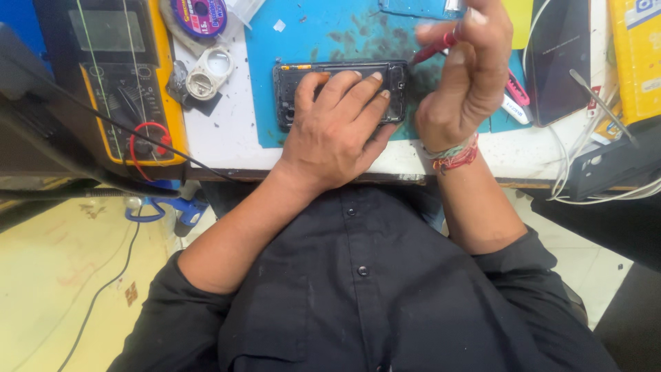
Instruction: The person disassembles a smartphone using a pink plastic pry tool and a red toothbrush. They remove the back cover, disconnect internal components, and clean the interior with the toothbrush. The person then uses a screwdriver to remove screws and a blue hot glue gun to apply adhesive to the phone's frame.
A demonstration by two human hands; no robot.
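An opened black phone body (396, 76) lies on a blue work mat (303, 34) at the bench's front edge. My left hand (337, 131) lies flat on the phone and presses it down, fingers spread over its middle. My right hand (468, 76) hovers just right of the phone, fingers pinched on a thin red tool (434, 49) whose tip points at the phone's upper right corner. Threads are tied around my right wrist.
A yellow multimeter (117, 76) with red and black leads stands at the left. A solder-wick spool (200, 15) and a small round white container (206, 72) lie next to it. A dark phone (561, 55), white cables (571, 158), tweezers (602, 103) and a yellow box (637, 55) crowd the right.
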